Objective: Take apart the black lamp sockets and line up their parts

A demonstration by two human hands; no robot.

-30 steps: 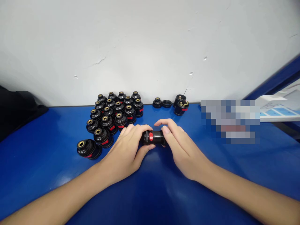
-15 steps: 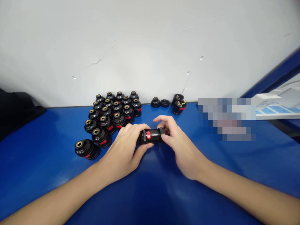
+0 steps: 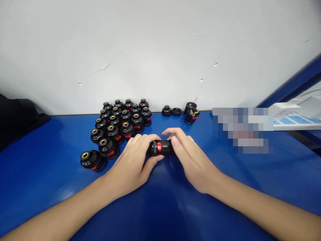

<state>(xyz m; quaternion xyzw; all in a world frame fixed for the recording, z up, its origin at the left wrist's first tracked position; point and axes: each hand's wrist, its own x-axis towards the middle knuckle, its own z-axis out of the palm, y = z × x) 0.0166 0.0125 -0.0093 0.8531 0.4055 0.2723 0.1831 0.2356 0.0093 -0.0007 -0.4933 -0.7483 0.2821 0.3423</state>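
Lying sideways, the black cylindrical socket with a red tab [image 3: 164, 147] is grasped between the left grip [image 3: 158, 147] and right grip [image 3: 172, 144].

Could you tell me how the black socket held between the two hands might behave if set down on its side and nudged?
The socket would probably roll, its body being round, though the raised red tab might stop it. Its shiny shell looks stiff and perhaps slightly slippery.
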